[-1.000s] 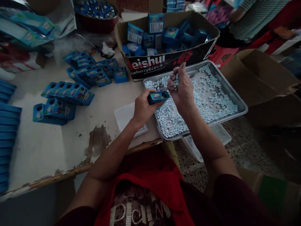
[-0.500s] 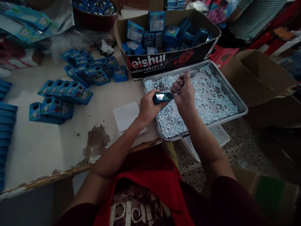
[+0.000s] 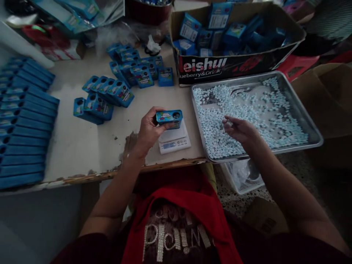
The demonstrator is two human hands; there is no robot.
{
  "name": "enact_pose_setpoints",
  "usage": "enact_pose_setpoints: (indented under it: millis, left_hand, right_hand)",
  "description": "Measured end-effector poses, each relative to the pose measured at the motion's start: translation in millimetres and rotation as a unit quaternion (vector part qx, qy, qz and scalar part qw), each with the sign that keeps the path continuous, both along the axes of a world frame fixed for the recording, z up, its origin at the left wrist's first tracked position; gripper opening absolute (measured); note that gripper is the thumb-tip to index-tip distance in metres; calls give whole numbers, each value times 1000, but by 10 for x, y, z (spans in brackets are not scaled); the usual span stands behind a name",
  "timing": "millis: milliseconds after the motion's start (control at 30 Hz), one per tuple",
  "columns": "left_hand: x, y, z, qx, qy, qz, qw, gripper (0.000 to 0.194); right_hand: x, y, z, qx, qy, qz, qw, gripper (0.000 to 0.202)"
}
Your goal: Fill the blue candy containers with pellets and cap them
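Note:
My left hand (image 3: 150, 126) is closed around a small blue candy box (image 3: 168, 116), tilted on its side, just above a white digital scale (image 3: 175, 145). Whether the box touches the scale's plate cannot be made out. Over the metal tray (image 3: 316, 141) is my right hand (image 3: 242, 130), its fingers bent and pinched together; anything between them is too small to name. Small pale-blue candies (image 3: 217, 134) lie spread across the tray beneath it.
Several upright blue boxes (image 3: 121, 93) stand in groups left of the scale. Long rows of blue boxes (image 3: 24, 135) fill the table's left end. Behind the tray is an open carton (image 3: 242, 64) of blue boxes. The table's worn front edge (image 3: 110, 172) is near my body.
My left hand has brought the candy box leftward from the tray to over the scale. My right hand has parted from the box and lowered over the candies. The view has turned left.

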State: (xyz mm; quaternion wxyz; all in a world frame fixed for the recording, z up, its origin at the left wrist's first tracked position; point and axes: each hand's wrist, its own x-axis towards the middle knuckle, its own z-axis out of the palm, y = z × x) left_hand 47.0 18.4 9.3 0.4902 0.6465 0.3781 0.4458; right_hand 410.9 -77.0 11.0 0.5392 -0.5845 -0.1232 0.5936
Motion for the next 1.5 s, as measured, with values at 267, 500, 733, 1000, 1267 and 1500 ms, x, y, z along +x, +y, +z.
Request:
enact_pose_setpoints:
  millis: [267, 500, 733, 1000, 1267, 1500]
  left_hand:
    - [-233, -121, -204, 24, 12, 15, 1000, 76]
    - [-860, -287, -9, 45, 10, 169, 984, 56]
    - [-1154, -222, 74, 30, -49, 229, 972, 49]
    - [-1139, -149, -142, -8, -55, 204, 977, 66]
    - [-1076, -192, -246, -15, 10, 145, 989, 57]
    - [-1156, -218, -234, -47, 4, 139, 989, 61]
  right_hand:
    - [-74, 81, 100, -4, -243, 145, 959, 37]
    - [-81, 278, 424, 17, -74, 61, 995, 31]
    - [-368, 457, 381, -37, -71, 100, 992, 18]
    - [-633, 429, 679, 37, -141, 237, 961, 32]
    - [-1345, 706, 1047, 129, -140, 316, 930, 28]
    - [-1492, 737, 1287, 53, -146, 291, 944, 19]
